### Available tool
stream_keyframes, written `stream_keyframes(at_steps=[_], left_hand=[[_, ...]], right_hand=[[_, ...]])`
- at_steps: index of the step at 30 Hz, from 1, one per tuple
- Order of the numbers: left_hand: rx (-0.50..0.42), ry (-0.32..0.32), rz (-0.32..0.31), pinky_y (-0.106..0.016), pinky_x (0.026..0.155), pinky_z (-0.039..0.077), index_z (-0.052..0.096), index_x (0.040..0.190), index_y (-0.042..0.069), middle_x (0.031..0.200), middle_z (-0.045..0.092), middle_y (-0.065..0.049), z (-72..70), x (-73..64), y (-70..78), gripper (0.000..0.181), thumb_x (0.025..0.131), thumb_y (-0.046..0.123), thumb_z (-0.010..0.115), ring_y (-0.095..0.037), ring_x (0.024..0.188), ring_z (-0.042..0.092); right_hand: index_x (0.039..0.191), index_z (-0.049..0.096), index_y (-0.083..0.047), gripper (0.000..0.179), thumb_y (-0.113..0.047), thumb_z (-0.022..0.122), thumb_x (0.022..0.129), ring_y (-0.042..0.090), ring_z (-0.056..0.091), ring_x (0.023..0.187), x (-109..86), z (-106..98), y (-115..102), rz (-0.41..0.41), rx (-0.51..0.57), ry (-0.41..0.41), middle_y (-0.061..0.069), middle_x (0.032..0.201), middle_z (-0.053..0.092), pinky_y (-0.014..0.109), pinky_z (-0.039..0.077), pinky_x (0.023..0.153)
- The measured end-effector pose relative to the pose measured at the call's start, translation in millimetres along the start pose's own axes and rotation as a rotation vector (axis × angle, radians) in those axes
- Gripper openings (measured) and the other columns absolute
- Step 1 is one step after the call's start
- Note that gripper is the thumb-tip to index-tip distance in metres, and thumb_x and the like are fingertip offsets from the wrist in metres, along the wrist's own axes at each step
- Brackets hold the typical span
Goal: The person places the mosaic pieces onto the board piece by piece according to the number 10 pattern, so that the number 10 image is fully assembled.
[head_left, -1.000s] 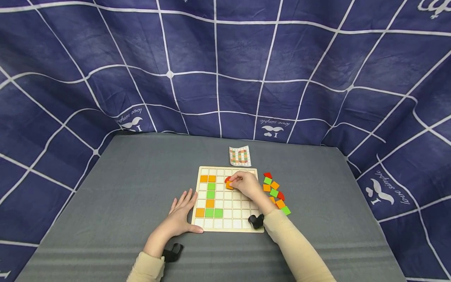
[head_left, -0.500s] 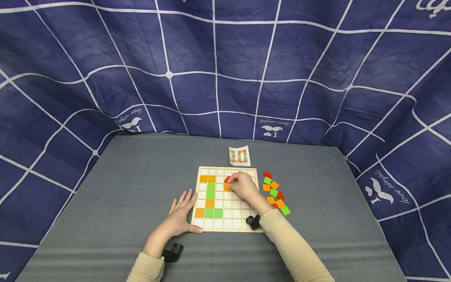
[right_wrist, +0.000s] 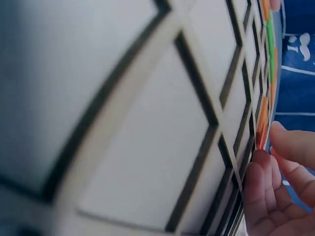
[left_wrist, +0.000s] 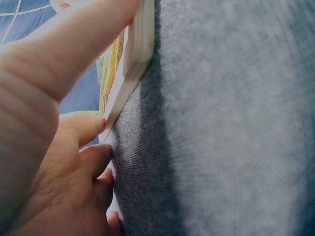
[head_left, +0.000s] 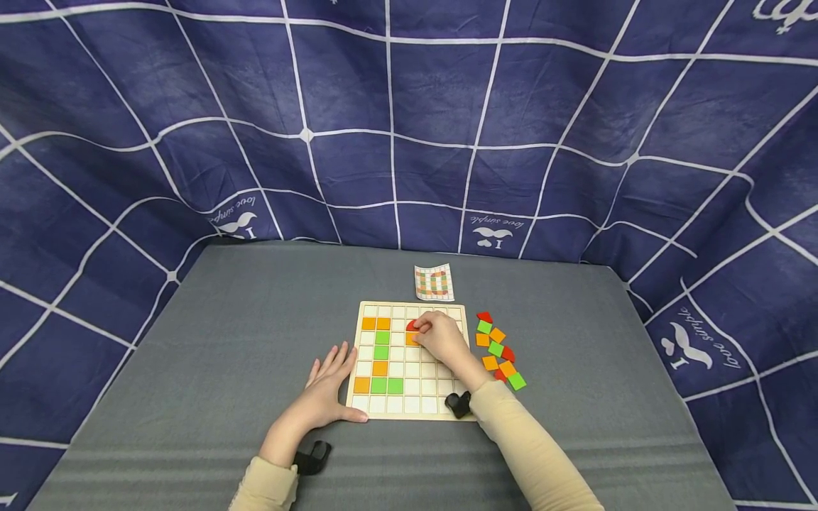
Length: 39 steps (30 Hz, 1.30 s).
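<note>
My left hand [head_left: 324,394] lies with fingers spread at the left edge of a wooden grid board [head_left: 412,387], its thumb along the near corner. In the left wrist view, the thumb [left_wrist: 74,46] and fingertips touch the board's side. Over the upper middle of the board, my right hand [head_left: 444,339] has curled fingers, with thumb and index fingertip at an orange square tile [head_left: 410,339] in a cell. Just above that tile is a red curved piece [head_left: 411,326], partly covered by the fingertips. Orange tiles [head_left: 368,323] and green tiles [head_left: 381,353] fill several cells on the left.
Loose orange, green and red pieces [head_left: 495,348] lie right of the board. A printed pattern card [head_left: 434,282] sits beyond its far edge. Black wrist mounts [head_left: 457,404] are on both arms. A blue curtain [head_left: 358,170] surrounds the grey table [head_left: 268,305].
My right hand has shifted slightly left, and the orange tile has gone from tilted in the fingertips to flat in its cell. The left hand has stayed in place.
</note>
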<state>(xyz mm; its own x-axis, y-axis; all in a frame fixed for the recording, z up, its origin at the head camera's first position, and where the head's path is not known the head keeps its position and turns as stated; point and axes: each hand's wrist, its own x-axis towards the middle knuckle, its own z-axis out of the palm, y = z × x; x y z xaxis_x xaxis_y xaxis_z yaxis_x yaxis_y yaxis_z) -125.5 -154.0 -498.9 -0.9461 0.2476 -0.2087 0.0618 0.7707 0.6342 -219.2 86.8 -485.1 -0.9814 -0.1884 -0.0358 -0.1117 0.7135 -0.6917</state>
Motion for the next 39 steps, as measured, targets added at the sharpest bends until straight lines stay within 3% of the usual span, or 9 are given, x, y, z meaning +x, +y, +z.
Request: stream_keyframes(at_steps=[6,12,24,32,39], left_hand=[[-0.008,-0.006,0.014,-0.061,0.12,0.0,0.025,0.155,0.003,0.164,0.012,-0.02,-1.4,-0.1,-1.2,0.126,0.056,0.033,0.095,-0.04,0.153,0.006],[-0.013,-0.016,0.017,-0.061,0.12,-0.001,0.023,0.155,0.004,0.164,0.01,-0.02,-3.0,-0.1,-1.7,0.126,0.057,0.033,0.095,-0.04,0.153,0.005],[-0.014,-0.019,0.014,-0.061,0.12,0.0,0.023,0.156,0.004,0.164,0.01,-0.019,-3.1,0.8,-1.3,0.127,0.056,0.033,0.095,-0.04,0.153,0.004],[-0.026,-0.021,0.013,-0.061,0.12,-0.001,0.022,0.155,0.004,0.164,0.009,-0.019,-3.1,0.3,-1.4,0.127,0.056,0.033,0.095,-0.04,0.153,0.004],[-0.026,-0.023,0.007,-0.061,0.121,-0.001,0.023,0.155,0.004,0.164,0.01,-0.019,-3.0,-0.4,0.1,0.126,0.056,0.033,0.095,-0.039,0.153,0.004]], right_hand=[[0.094,0.073,-0.008,0.009,-0.01,0.076,0.085,0.013,0.064,0.074,-1.0,-16,8,0.038,0.099,0.03,0.005,0.086,0.067,0.026,0.052,0.069],[0.115,0.068,-0.003,0.029,-0.012,0.074,0.088,0.021,0.066,0.088,-1.0,-43,23,0.16,0.217,0.017,0.009,0.098,0.065,0.028,0.054,0.071],[0.119,0.066,-0.003,0.031,-0.02,0.068,0.093,0.026,0.064,0.094,-9.7,-82,68,0.28,0.179,0.096,0.014,0.107,0.068,0.032,0.053,0.075],[0.114,0.067,-0.001,0.028,-0.016,0.07,0.091,0.029,0.064,0.095,-17.7,-86,89,0.33,0.152,0.141,0.018,0.109,0.068,0.031,0.053,0.077],[0.119,0.065,0.001,0.035,-0.015,0.072,0.089,0.032,0.061,0.105,-23.5,-89,98,0.364,0.154,0.098,0.021,0.12,0.065,0.042,0.052,0.091]])
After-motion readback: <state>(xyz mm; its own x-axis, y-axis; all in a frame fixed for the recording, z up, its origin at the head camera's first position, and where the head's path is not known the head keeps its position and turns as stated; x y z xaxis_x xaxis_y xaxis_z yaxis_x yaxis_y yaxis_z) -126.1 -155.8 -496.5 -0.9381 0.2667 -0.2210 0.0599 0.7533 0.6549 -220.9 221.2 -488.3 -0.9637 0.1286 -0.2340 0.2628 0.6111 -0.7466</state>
